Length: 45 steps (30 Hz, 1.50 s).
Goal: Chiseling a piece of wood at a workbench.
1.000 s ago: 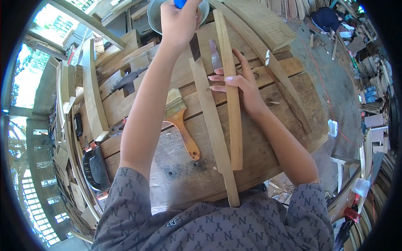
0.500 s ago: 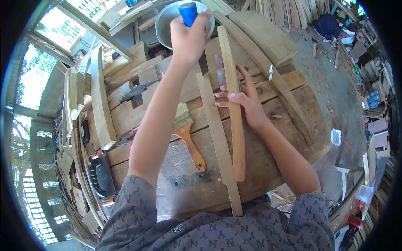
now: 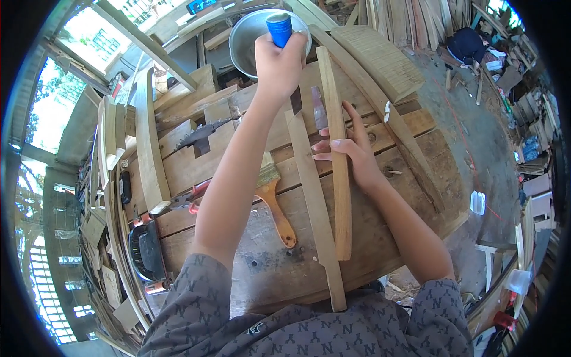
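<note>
My left hand point(image 3: 281, 74) grips the blue handle point(image 3: 279, 31) of an upright tool, its dark blade point(image 3: 297, 102) reaching down beside the top of a flat wooden strip point(image 3: 315, 208). My right hand point(image 3: 358, 156) holds a second, thicker strip point(image 3: 342, 214) from the right, thumb over it, other fingers partly around and beside it. A flat mauve piece point(image 3: 317, 104) lies left of that strip near my fingertips. A wide wooden-handled brush point(image 3: 277, 214) lies between my left forearm and the strips on the workbench point(image 3: 380, 244). Behind my left hand is a metal bowl point(image 3: 242, 44).
A saw blade point(image 3: 196, 138), red-handled pliers point(image 3: 185, 201) and a black container point(image 3: 144, 250) sit at left, near long boards point(image 3: 153, 154). A curved plank point(image 3: 410, 154) and thick board point(image 3: 377, 59) lie at right. Wood scraps point(image 3: 517, 89) cover the floor's far edge.
The whole view has shifted down and rightward. My left hand shows lower, with more of the blue handle visible above it; both hands keep their grips.
</note>
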Each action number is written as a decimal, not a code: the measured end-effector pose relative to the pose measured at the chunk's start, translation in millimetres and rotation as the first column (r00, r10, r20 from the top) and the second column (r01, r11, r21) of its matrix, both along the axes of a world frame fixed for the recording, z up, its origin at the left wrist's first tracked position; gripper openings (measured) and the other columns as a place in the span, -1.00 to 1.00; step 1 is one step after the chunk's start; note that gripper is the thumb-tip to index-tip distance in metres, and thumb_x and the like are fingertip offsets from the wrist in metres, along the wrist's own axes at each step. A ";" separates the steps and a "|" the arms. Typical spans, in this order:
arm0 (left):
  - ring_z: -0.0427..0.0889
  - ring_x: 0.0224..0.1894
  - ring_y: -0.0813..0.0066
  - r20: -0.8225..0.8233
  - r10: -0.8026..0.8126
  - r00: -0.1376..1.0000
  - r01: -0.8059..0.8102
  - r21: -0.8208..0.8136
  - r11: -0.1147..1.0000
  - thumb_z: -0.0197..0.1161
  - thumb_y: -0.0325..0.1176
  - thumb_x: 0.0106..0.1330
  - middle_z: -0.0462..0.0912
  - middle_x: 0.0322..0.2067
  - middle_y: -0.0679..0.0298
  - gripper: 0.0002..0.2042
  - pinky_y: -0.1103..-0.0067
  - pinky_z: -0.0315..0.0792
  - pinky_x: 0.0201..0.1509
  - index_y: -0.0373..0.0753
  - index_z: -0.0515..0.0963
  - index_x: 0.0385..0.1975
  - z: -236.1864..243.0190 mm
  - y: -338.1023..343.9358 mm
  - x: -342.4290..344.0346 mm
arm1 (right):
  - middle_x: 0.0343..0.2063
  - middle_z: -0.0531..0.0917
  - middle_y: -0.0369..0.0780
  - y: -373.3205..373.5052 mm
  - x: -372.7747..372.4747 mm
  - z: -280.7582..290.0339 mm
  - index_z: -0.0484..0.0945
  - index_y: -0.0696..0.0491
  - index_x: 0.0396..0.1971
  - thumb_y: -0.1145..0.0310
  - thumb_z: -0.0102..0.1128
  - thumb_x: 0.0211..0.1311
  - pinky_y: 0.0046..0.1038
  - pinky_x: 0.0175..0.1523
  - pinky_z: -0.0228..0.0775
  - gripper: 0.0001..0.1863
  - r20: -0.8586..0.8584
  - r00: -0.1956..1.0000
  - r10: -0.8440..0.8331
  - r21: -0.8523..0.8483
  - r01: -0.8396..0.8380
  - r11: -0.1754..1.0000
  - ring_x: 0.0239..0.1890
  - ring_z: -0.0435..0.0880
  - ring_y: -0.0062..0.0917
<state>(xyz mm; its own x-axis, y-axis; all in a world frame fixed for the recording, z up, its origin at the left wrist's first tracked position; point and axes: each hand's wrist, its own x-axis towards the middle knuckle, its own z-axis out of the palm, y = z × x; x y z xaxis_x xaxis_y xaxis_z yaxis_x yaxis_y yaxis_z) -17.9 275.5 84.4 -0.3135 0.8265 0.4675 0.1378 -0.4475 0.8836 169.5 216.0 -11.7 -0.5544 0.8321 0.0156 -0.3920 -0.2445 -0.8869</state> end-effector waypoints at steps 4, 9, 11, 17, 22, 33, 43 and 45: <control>0.33 -0.72 0.60 -0.004 -0.001 1.000 0.001 0.030 1.000 0.19 -0.39 0.37 0.34 -0.72 0.38 -0.69 0.59 0.19 -0.64 -0.21 0.33 -0.64 -2.7 -1.1 -5.7 | 0.02 0.47 0.03 -1.1 2.2 -0.9 -0.21 -0.10 0.58 0.40 0.13 0.14 -0.21 -0.07 0.70 0.02 0.102 0.995 -0.006 0.033 0.003 0.999 -0.20 0.71 -0.30; 0.44 -0.70 0.65 0.029 0.000 1.000 -0.001 0.033 0.999 0.23 -0.39 0.26 0.48 -0.75 0.37 -0.71 0.59 0.31 -0.59 -0.26 0.45 -0.72 -5.7 0.6 -9.2 | 0.23 0.46 -0.02 5.5 14.6 14.2 0.04 0.12 0.53 0.35 0.19 0.09 -0.40 0.32 0.36 -0.05 0.112 0.980 -0.165 0.202 0.140 0.969 0.15 0.56 -0.37; 0.44 -0.70 0.65 -0.008 0.007 1.000 -0.007 0.030 1.000 0.24 -0.38 0.25 0.49 -0.75 0.36 -0.72 0.58 0.32 -0.58 -0.27 0.45 -0.71 -6.9 6.8 -6.8 | 0.34 0.40 0.00 26.8 23.5 29.1 0.07 0.14 0.52 0.34 0.23 0.08 -0.32 0.38 0.28 -0.05 0.048 0.907 -0.419 0.694 0.271 0.667 0.29 0.47 -0.30; 0.44 -0.69 0.63 -0.040 0.050 0.998 -0.048 0.055 0.997 0.26 -0.37 0.21 0.51 -0.75 0.34 -0.73 0.54 0.35 -0.56 -0.31 0.45 -0.70 -11.1 9.5 -6.7 | 0.16 0.53 0.13 32.1 27.2 185.3 0.03 0.23 0.51 0.17 0.23 0.19 -0.31 0.35 0.30 -0.05 0.067 0.763 -0.643 0.998 -0.065 0.026 0.22 0.55 -0.21; 0.46 -0.65 0.64 -0.192 0.111 0.975 -0.060 0.254 0.965 0.28 -0.37 0.22 0.53 -0.73 0.32 -0.72 0.54 0.36 -0.53 -0.35 0.45 -0.67 -24.5 13.6 -20.8 | -0.25 0.72 0.12 -28.3 -8.9 277.8 -0.01 0.33 0.50 0.15 0.14 0.28 -0.33 0.03 0.54 -0.08 0.690 0.522 -0.501 0.723 -0.493 0.483 -0.22 0.75 -0.23; 0.51 -0.58 0.67 -0.011 0.171 0.985 -0.150 0.431 0.890 0.18 -0.49 0.29 0.56 -0.66 0.38 -0.83 0.62 0.34 -0.54 -0.34 0.56 -0.56 -22.5 17.1 12.7 | -0.21 0.69 0.23 15.1 -8.9 246.0 0.05 0.35 0.48 0.07 0.12 0.28 -0.27 0.03 0.53 -0.08 0.681 0.358 -0.639 0.611 -0.759 0.226 -0.13 0.75 -0.15; 0.39 -0.69 0.68 0.073 0.086 0.994 -0.096 0.141 0.985 0.26 -0.30 0.37 0.42 -0.73 0.42 -0.70 0.62 0.21 -0.62 -0.20 0.47 -0.64 2.9 -11.1 21.8 | 0.05 0.60 0.27 14.2 -10.6 253.5 -0.01 0.30 0.51 0.11 0.10 0.30 -0.27 0.13 0.48 -0.08 0.466 0.643 -0.608 0.838 -0.541 0.070 0.03 0.70 -0.16; 0.40 -0.66 0.71 -0.073 0.036 0.997 -0.031 0.073 0.997 0.25 -0.36 0.34 0.44 -0.71 0.43 -0.74 0.61 0.22 -0.60 -0.25 0.50 -0.62 -8.5 2.8 10.5 | 0.04 0.61 0.26 -19.8 -3.5 277.6 0.00 0.30 0.50 0.11 0.11 0.30 -0.26 0.13 0.48 -0.09 0.574 0.542 -0.614 0.786 -0.576 0.226 0.03 0.69 -0.13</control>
